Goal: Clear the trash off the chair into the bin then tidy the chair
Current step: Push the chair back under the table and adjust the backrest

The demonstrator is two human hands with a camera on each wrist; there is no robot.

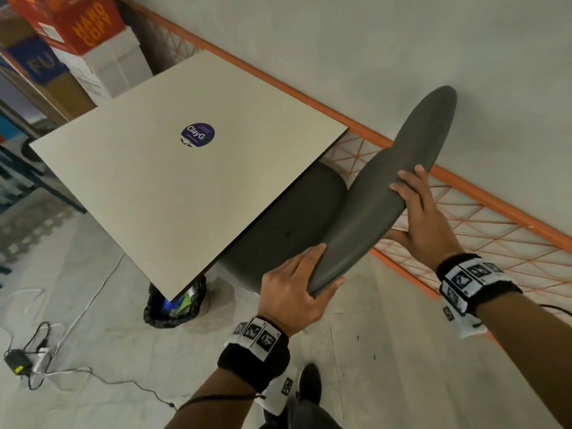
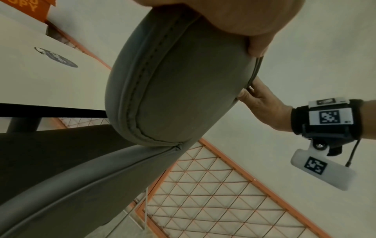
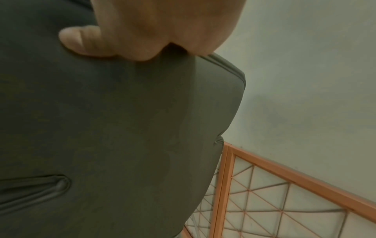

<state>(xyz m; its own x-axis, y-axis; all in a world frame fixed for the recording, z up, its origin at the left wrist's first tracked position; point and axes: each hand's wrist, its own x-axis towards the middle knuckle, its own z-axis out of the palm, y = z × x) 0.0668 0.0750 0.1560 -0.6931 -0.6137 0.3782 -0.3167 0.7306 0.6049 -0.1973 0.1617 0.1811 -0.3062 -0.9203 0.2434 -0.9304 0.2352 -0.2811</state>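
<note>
chair (image 1: 380, 193) seat under table (image 1: 161, 168) | bin (image 1: 173, 308) below | 2 hands grip backrest

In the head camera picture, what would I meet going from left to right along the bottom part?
Power adapter with cables on the floor → bin with trash → left hand on the chair back → right hand.

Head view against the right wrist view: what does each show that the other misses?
Only the head view shows the beige square tabletop with its round purple sticker, the black bin of trash under the table's corner, the chair's seat tucked beneath, the left hand gripping the backrest's near end, and cables on the floor.

Only the right wrist view shows a stitched seam on the backrest's rear.

Both show the grey padded chair backrest, the right hand gripping it, and the orange lattice frame against the wall.
</note>
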